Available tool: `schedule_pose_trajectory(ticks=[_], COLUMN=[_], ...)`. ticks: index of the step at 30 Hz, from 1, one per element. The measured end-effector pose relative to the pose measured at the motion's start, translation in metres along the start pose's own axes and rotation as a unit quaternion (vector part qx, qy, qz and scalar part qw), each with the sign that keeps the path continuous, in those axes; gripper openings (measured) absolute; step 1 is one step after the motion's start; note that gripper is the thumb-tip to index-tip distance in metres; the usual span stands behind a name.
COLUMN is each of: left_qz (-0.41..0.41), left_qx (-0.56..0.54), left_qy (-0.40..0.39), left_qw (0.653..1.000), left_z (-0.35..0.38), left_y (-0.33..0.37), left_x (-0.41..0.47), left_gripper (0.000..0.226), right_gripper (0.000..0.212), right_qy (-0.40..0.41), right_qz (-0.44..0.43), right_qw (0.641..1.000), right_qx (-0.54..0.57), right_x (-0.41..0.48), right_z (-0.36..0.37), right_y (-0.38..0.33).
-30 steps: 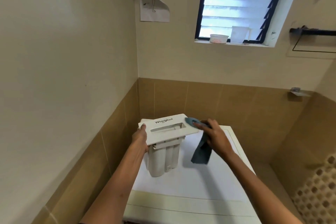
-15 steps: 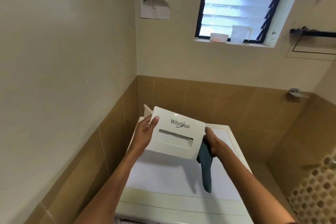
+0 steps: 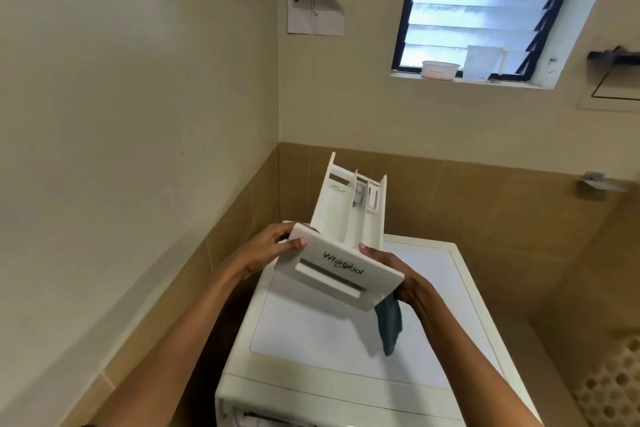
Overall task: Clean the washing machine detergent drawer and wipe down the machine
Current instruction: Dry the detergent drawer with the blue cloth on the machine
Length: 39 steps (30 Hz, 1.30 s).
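One detergent drawer [image 3: 346, 246] sits at centre frame, held in the air above one white washing machine [image 3: 346, 350] that fills the lower centre; the drawer's front panel faces the camera and its long body points up and away toward the tiled wall; its inner channels are open to view, at least two long ones divided by ribs, with smaller fittings at the far end. The panel carries the one readable word, "Whirlpool", in dark letters above a recessed grip slot.

Two hands are in view; the left hand [image 3: 268, 248] is closed on the panel's left edge, thumb on the face and fingers behind; the right hand [image 3: 403, 276] is closed on the panel's right edge, thumb tip at the upper rim; it also pinches one dark blue-grey cloth [image 3: 389, 322], which hangs from beneath the panel's lower right corner down over the machine's top.

One louvred window [image 3: 485, 3] occupies the upper right; on its sill stand two containers: one low white tub [image 3: 439, 70] with reddish print too small to read, and one clear measuring jug [image 3: 482, 62]. One sheet of paper [image 3: 313, 0] with a faint line drawing hangs at upper centre, one corner curling away from the wall.
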<state>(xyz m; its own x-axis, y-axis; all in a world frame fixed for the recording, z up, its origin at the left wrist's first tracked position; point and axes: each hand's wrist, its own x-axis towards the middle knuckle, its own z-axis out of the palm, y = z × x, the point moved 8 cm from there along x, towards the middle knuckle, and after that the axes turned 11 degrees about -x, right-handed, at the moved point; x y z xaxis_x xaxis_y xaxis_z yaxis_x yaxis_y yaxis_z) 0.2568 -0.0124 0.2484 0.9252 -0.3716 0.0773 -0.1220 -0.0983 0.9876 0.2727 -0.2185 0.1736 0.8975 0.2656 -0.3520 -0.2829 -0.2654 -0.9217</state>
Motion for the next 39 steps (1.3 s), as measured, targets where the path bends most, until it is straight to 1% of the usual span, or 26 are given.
schedule_pose_trajectory(ticks=[1, 3, 4, 5, 7, 8, 10, 11, 12, 13, 14, 15, 17, 18, 19, 21, 23, 25, 26, 28, 30, 31, 33, 35, 37, 39], left_qz=[-0.019, -0.064, -0.086, -0.106, -0.127, -0.126, -0.109, -0.102, -0.092, -0.083, -0.08, -0.083, -0.095, -0.102, -0.107, -0.108, -0.093, -0.088, -0.084, -0.079, -0.082, -0.089, -0.106, -0.118, -0.128, -0.138], left_qx=[-0.047, -0.11, -0.105, -0.084, -0.039, -0.047, -0.101, -0.129, -0.144, -0.144, -0.14, -0.142, -0.144, -0.133, -0.119, -0.108, -0.1, -0.088, -0.086, -0.083, -0.085, -0.091, -0.107, -0.124, -0.132, -0.135], left_qy=[0.002, 0.052, 0.083, 0.104, 0.113, 0.116, 0.135, 0.148, 0.157, 0.163, 0.174, 0.19, 0.225, 0.239, 0.249, 0.258, 0.267, 0.28, 0.284, 0.286, 0.29, 0.294, 0.304, 0.314, 0.312, 0.309], left_qw=[0.999, 0.991, 0.987, 0.985, 0.985, 0.984, 0.98, 0.975, 0.973, 0.972, 0.971, 0.968, 0.959, 0.956, 0.955, 0.954, 0.954, 0.952, 0.951, 0.951, 0.95, 0.947, 0.941, 0.934, 0.932, 0.931], left_z=[-0.002, -0.011, -0.015, -0.019, -0.022, -0.023, -0.024, -0.025, -0.026, -0.024, -0.023, -0.023, -0.021, -0.02, -0.017, -0.009, 0.0, 0.006, 0.009, 0.013, 0.016, 0.018, 0.022, 0.024, 0.028, 0.028], left_y=[-0.008, -0.021, -0.025, -0.029, -0.028, -0.024, -0.011, -0.006, -0.004, -0.001, -0.002, -0.01, -0.027, -0.037, -0.044, -0.056, -0.061, -0.066, -0.069, -0.074, -0.08, -0.085, -0.094, -0.104, -0.109, -0.114], left_x=[0.0, 0.0, 0.001, 0.003, 0.013, 0.019, 0.031, 0.036, 0.042, 0.044, 0.045, 0.046, 0.045, 0.044, 0.042, 0.037, 0.027, 0.016, 0.011, 0.004, -0.001, -0.004, -0.01, -0.013, -0.012, -0.011], left_gripper=[0.076, 0.084, 0.087, 0.09, 0.092, 0.093, 0.098, 0.095, 0.081, 0.057, 0.038, 0.032, 0.036, 0.037, 0.038, 0.04, 0.042, 0.042, 0.042, 0.042, 0.043, 0.043, 0.044, 0.044, 0.046, 0.048], right_gripper=[0.028, 0.038, 0.037, 0.03, 0.018, 0.019, 0.04, 0.049, 0.052, 0.052, 0.056, 0.062, 0.072, 0.074, 0.071, 0.058, 0.055, 0.055, 0.052, 0.055, 0.056, 0.053, 0.045, 0.038, 0.035, 0.036], right_qy=[-0.009, -0.002, 0.006, 0.014, 0.018, 0.022, 0.033, 0.037, 0.043, 0.049, 0.054, 0.056, 0.064, 0.074, 0.076, 0.054, 0.041, 0.082, 0.115, 0.174, 0.202, 0.203, 0.177, 0.13, 0.099, 0.07], right_qz=[-0.016, -0.033, -0.046, -0.057, -0.073, -0.077, -0.081, -0.078, -0.081, -0.083, -0.084, -0.078, -0.08, -0.081, -0.079, -0.077, -0.07, -0.066, -0.082, -0.12, -0.163, -0.186, -0.242, -0.291, -0.301, -0.309], right_qw=[0.999, 0.997, 0.996, 0.995, 0.992, 0.991, 0.985, 0.981, 0.976, 0.972, 0.969, 0.968, 0.955, 0.944, 0.935, 0.931, 0.929, 0.937, 0.942, 0.95, 0.95, 0.947, 0.935, 0.915, 0.89, 0.857], right_qx=[-0.036, -0.071, -0.077, -0.083, -0.097, -0.111, -0.151, -0.175, -0.199, -0.216, -0.226, -0.233, -0.278, -0.312, -0.336, -0.352, -0.36, -0.332, -0.305, -0.231, -0.172, -0.164, -0.188, -0.247, -0.327, -0.407], right_x=[0.0, 0.003, 0.005, 0.003, 0.002, 0.005, 0.008, 0.009, 0.009, 0.009, 0.01, 0.011, 0.014, 0.016, 0.016, 0.015, 0.011, 0.003, -0.003, -0.015, -0.021, -0.023, -0.026, -0.027, -0.022, -0.014], right_z=[0.005, 0.005, 0.005, 0.007, 0.009, 0.009, 0.01, 0.01, 0.011, 0.012, 0.013, 0.014, 0.016, 0.014, 0.013, 0.007, -0.009, -0.035, -0.047, -0.065, -0.072, -0.07, -0.053, -0.023, 0.007, 0.035], right_y=[-0.006, -0.006, -0.006, -0.005, -0.006, -0.002, 0.004, 0.007, 0.009, 0.012, 0.016, 0.02, 0.023, 0.025, 0.027, 0.033, 0.045, 0.053, 0.05, 0.034, 0.007, -0.008, -0.042, -0.069, -0.085, -0.091])
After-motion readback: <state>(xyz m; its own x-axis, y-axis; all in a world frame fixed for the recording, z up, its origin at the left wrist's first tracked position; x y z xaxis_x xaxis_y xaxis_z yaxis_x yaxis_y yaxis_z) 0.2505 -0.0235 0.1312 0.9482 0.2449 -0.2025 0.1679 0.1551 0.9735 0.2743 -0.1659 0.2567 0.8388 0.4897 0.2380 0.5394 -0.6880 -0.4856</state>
